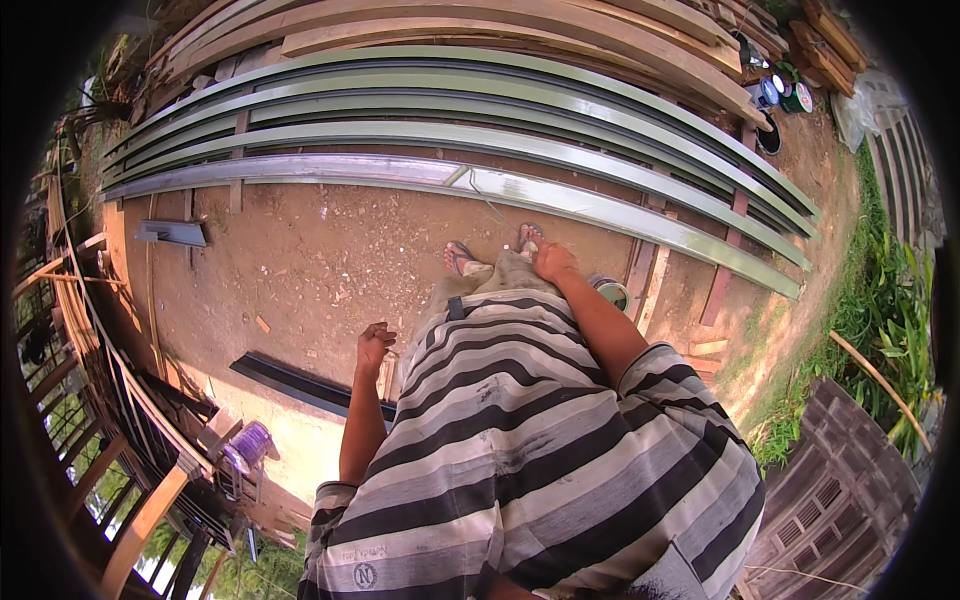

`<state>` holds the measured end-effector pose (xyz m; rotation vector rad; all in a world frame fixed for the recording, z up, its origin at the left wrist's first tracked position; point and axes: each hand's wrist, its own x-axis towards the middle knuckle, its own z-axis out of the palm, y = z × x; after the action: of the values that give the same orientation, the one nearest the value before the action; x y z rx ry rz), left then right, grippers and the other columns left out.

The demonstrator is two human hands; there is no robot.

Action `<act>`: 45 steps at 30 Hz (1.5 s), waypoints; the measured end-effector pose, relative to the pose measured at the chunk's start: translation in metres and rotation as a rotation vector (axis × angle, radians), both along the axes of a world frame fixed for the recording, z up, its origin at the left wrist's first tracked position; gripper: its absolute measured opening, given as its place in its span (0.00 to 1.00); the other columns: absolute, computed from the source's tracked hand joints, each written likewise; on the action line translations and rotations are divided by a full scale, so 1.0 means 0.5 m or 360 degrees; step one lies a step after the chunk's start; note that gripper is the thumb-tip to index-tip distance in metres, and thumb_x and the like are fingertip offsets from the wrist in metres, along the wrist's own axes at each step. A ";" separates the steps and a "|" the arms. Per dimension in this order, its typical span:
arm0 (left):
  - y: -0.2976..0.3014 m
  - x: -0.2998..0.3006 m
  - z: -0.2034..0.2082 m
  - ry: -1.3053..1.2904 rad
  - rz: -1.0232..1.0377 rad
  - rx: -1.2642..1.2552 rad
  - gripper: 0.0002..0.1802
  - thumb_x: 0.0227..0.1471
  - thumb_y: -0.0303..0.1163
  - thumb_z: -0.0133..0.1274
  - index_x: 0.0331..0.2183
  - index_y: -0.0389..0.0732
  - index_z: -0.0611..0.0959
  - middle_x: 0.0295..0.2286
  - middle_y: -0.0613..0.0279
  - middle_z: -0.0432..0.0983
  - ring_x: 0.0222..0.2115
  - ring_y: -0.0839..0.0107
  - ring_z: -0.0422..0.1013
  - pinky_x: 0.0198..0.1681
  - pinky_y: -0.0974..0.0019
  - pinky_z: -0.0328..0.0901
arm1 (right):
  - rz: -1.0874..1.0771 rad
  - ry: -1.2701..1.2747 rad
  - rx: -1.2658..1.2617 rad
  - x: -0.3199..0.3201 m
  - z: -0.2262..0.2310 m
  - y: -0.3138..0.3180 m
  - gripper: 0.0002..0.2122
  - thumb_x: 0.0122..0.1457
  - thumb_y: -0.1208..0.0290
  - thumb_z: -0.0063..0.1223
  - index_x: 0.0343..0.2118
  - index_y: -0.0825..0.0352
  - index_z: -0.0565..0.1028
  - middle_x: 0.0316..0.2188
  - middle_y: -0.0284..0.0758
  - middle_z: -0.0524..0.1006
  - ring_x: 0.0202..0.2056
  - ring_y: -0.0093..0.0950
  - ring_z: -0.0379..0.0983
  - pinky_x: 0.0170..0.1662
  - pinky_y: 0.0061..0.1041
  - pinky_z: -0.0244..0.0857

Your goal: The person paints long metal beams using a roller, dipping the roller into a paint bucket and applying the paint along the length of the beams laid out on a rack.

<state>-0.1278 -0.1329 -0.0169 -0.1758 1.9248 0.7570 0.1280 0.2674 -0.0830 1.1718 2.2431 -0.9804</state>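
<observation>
Khaki cloth of the trousers [512, 272] lies just beneath the right hand [555, 262], whose fingers seem to rest at the leg; I cannot tell if they are apart, together, or closed on something. The left hand [375, 345] hangs free in the air, its fingers loosely bent, with nothing seen between them. To the right of the right fingers, just beside the forearm, stands an open can [612, 292] with a greenish inside. Farther ahead of the fingers, beyond the sandalled feet [460, 257] and touched by neither hand, is the nearest metal beam [560, 198]. Its long axis runs crosswise, one end far to the left of the left fingers, the other well to the right of the right fingers; its curve I take as made by the lens. Ahead and left of the right fingers its face is grey, farther right pale green, so I judge that the step in hand is coating this beam, perhaps in a pause. The next move would probably call for a brush, which I cannot find, and work toward the grey part. Farther from the fingers, other green beams [400, 133] lie roughly parallel
</observation>
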 end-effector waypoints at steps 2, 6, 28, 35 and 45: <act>0.000 0.009 0.002 -0.0006 -0.0009 -0.0004 0.21 0.62 0.39 0.43 0.53 0.40 0.75 0.41 0.55 0.81 0.41 0.64 0.76 0.45 0.58 0.66 | -0.0016 -0.0140 -0.0074 0.063 0.015 0.024 0.23 0.62 0.57 0.43 0.61 0.51 0.66 0.45 0.55 0.78 0.47 0.52 0.75 0.52 0.49 0.68; 0.044 0.012 0.003 0.0036 -0.0032 0.0000 0.22 0.62 0.40 0.43 0.53 0.41 0.75 0.42 0.54 0.81 0.43 0.62 0.76 0.48 0.55 0.65 | -0.0042 -0.0266 0.0010 0.258 0.054 0.073 0.22 0.62 0.58 0.45 0.60 0.49 0.66 0.43 0.53 0.79 0.46 0.53 0.76 0.50 0.49 0.69; 0.235 0.145 0.010 0.0082 -0.0114 0.0016 0.24 0.54 0.37 0.47 0.51 0.37 0.77 0.36 0.55 0.82 0.36 0.67 0.78 0.38 0.65 0.65 | 0.0077 0.0090 -0.0175 0.383 -0.026 0.175 0.24 0.61 0.62 0.48 0.61 0.56 0.66 0.45 0.54 0.77 0.46 0.53 0.75 0.52 0.46 0.69; 0.220 0.158 0.019 0.0047 -0.0112 -0.0005 0.24 0.54 0.37 0.47 0.51 0.37 0.76 0.36 0.55 0.82 0.36 0.67 0.77 0.37 0.65 0.65 | -0.0019 -0.0088 -0.0187 0.238 -0.007 0.150 0.24 0.62 0.58 0.47 0.62 0.48 0.66 0.48 0.50 0.77 0.49 0.51 0.74 0.54 0.47 0.67; 0.251 0.141 0.032 0.0031 -0.0254 -0.0038 0.24 0.58 0.38 0.43 0.55 0.40 0.74 0.42 0.55 0.80 0.44 0.63 0.75 0.49 0.56 0.65 | -0.0283 -0.0492 0.0030 0.842 0.081 0.317 0.22 0.64 0.53 0.46 0.62 0.41 0.66 0.48 0.47 0.78 0.52 0.47 0.73 0.54 0.44 0.67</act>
<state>-0.0574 -0.0073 -0.0006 -0.0288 1.9412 0.6313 0.5490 0.4257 -0.0425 1.4424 1.9349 -0.7805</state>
